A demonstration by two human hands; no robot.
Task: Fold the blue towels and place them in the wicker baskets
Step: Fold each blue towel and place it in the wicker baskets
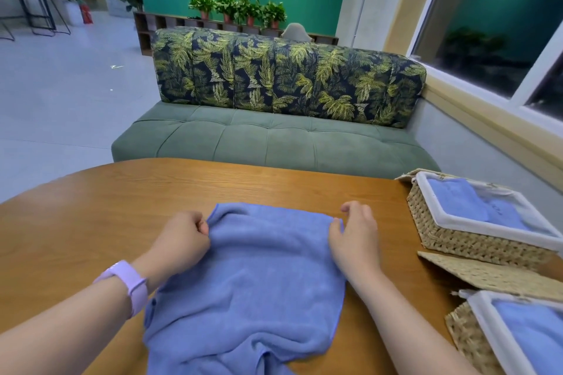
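Wooden worktop (122,192) is backed by a green sofa (274,143). Blue towel (259,277) is spread in the middle, its far corners pinched by the left hand (182,237) and right hand (355,233). Two wicker baskets (457,240) (463,335), already holding folded towels, are parked to the right.

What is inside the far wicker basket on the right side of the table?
The far wicker basket has a white liner and holds folded blue towels. Whatever lies under them is covered.
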